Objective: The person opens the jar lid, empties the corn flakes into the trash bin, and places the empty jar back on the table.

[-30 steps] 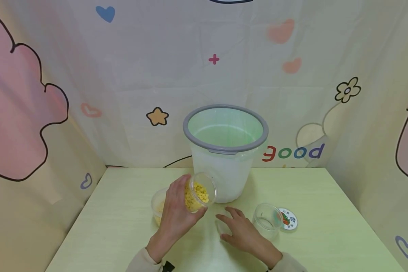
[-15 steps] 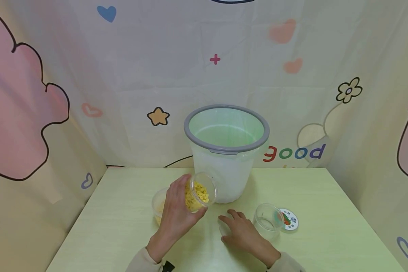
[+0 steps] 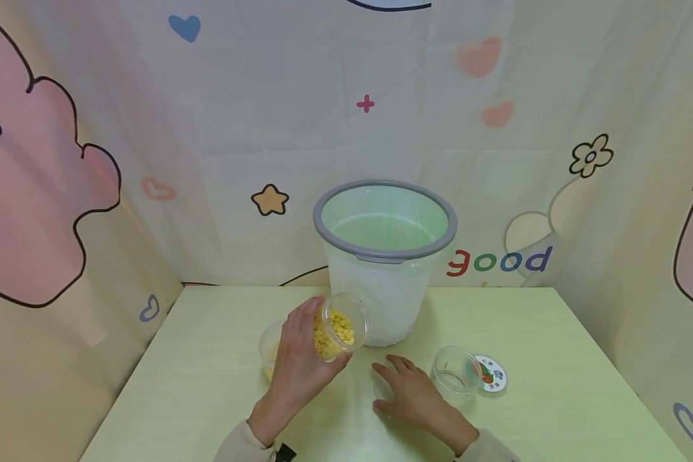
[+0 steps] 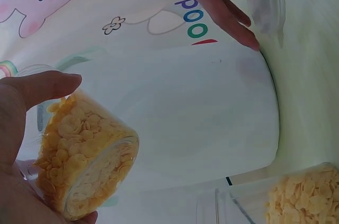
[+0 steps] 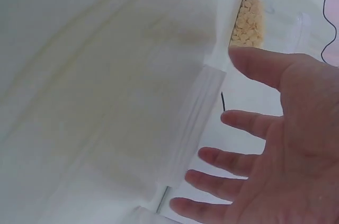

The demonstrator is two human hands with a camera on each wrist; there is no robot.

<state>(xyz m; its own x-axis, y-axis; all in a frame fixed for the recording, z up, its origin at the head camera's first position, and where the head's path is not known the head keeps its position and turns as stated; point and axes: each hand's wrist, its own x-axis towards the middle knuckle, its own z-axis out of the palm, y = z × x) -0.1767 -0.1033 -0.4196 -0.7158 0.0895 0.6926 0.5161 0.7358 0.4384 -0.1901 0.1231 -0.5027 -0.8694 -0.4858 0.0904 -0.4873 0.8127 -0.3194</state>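
Observation:
My left hand [image 3: 300, 362] grips a clear plastic tub [image 4: 100, 152] partly filled with yellow flakes [image 3: 336, 330]. The tub is tipped on its side, mouth facing right, in front of the bucket. In the left wrist view, thumb and fingers wrap around it and the flakes stay inside. Low over the table, my right hand [image 3: 412, 394] has its fingers apart. A clear round lid [image 3: 382, 387] lies at those fingers, partly hidden by them in the head view. The ridged edge of that lid [image 5: 198, 118] shows beside the fingertips in the right wrist view.
Behind my hands stands a tall white bucket [image 3: 375, 295] with a grey rim. Another clear tub of flakes [image 3: 268, 350] is partly hidden behind my left hand. Right of my right hand, a clear tub [image 3: 455, 372] without flakes stands by a white printed disc [image 3: 493, 373].
My right hand has shifted slightly to the right beside the lid. The left hand holds the tilted tub in the same place.

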